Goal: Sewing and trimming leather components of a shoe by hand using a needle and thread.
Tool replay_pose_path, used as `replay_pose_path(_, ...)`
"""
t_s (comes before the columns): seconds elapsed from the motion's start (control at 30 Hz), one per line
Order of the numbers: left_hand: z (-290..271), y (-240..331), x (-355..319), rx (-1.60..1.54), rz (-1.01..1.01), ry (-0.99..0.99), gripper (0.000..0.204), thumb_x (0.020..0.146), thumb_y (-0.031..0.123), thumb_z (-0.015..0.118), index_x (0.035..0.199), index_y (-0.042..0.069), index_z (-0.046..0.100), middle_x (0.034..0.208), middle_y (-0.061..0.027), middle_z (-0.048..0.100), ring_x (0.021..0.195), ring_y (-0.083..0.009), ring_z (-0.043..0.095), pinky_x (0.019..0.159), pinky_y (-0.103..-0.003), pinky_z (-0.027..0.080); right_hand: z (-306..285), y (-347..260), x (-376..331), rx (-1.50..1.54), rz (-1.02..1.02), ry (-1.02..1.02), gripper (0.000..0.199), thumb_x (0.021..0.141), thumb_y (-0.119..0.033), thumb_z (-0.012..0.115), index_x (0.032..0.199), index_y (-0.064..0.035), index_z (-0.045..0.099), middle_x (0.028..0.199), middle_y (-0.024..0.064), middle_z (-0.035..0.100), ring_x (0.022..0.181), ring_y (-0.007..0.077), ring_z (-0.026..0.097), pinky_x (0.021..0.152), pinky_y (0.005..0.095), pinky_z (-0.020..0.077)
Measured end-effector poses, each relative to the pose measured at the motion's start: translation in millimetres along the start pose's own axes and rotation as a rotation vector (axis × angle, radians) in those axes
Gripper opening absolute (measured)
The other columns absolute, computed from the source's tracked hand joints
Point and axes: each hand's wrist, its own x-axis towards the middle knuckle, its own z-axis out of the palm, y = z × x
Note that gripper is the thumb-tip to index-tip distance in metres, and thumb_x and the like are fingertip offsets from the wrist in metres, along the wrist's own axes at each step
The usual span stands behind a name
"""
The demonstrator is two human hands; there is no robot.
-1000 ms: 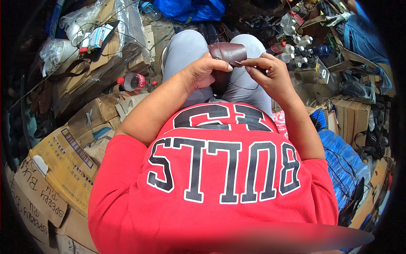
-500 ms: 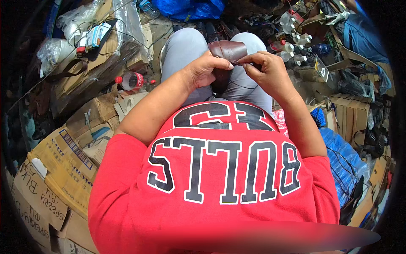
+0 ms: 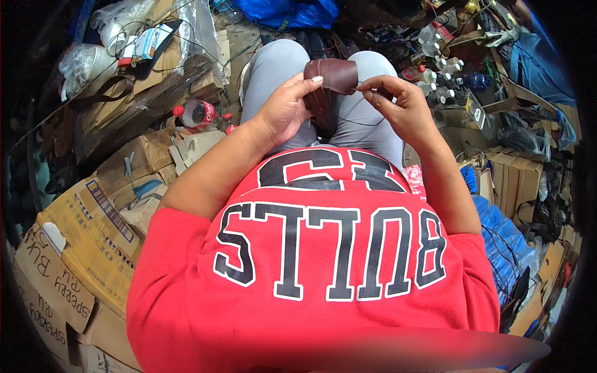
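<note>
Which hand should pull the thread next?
Probably the right hand: its fingers pinch a thin dark thread beside the brown leather piece. The left hand is busy gripping that piece.

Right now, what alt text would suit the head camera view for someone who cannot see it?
A seated person holds a brown leather piece over their lap, the left hand gripping it and the right hand pinching a thin thread beside it. Flattened cardboard boxes and a red-capped bottle lie at their left.
</note>
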Motion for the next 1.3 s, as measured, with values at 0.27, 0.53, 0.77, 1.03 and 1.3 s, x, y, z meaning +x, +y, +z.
replay_pose_path(0.27,4.1,-3.8,4.7,0.058,-0.018,0.003,0.032,0.091,0.022,0.054,0.119,0.007,0.052,0.11,-0.0043,0.06,0.1,-0.0141,0.056,0.088,-0.032,0.044,2.9,-4.0,-1.8,0.113,-0.027,0.015,0.02,0.085,-0.006,0.063,0.104,-0.0024,0.065,0.088,0.0028,0.066,0.08,0.0066,0.057,0.071,0.0213,0.046)
replay_pose_path(0.53,3.7,-7.4,7.5,0.122,-0.029,0.04,0.031,0.09,0.024,0.056,0.117,0.008,0.055,0.107,-0.0034,0.062,0.097,-0.0128,0.057,0.087,-0.032,0.044,0.2,-2.5,-8.6,-0.431,-0.128,0.107,0.013,0.08,-0.011,0.066,0.092,-0.0067,0.068,0.078,0.0097,0.067,0.067,0.0179,0.062,0.07,0.0291,0.0454)
replay_pose_path(0.77,6.4,-10.2,8.2,0.112,-0.005,0.053,0.028,0.09,0.022,0.058,0.114,0.008,0.058,0.102,-0.0012,0.063,0.091,-0.0113,0.058,0.084,-0.029,0.045,0.2,-15.1,-9.9,-0.684,-0.207,0.082,0.011,0.076,-0.014,0.065,0.085,-0.0093,0.068,0.074,0.0127,0.065,0.066,0.028,0.063,0.068,0.035,0.0459)
replay_pose_path(1.03,11.7,-12.3,10.0,0.124,0.023,0.058,0.02,0.089,0.016,0.059,0.106,0.006,0.06,0.093,-0.0002,0.063,0.081,-0.0081,0.057,0.074,-0.025,0.046,1.6,-32.2,-12.1,-0.703,-0.105,0.054,0.013,0.075,-0.011,0.063,0.086,-0.0065,0.068,0.075,0.0157,0.065,0.067,0.0293,0.064,0.063,0.0339,0.0515)
replay_pose_path(1.3,8.6,-13.4,12.3,0.153,-0.008,-0.019,0.027,0.088,0.019,0.06,0.113,0.007,0.059,0.1,-0.0007,0.063,0.09,-0.0099,0.058,0.082,-0.029,0.045,-4.4,-8.3,-14.9,-0.071,0.306,-0.003,0.02,0.076,-0.013,0.064,0.093,-0.004,0.068,0.069,0.0171,0.063,0.06,0.0233,0.062,0.06,0.0308,0.0481)
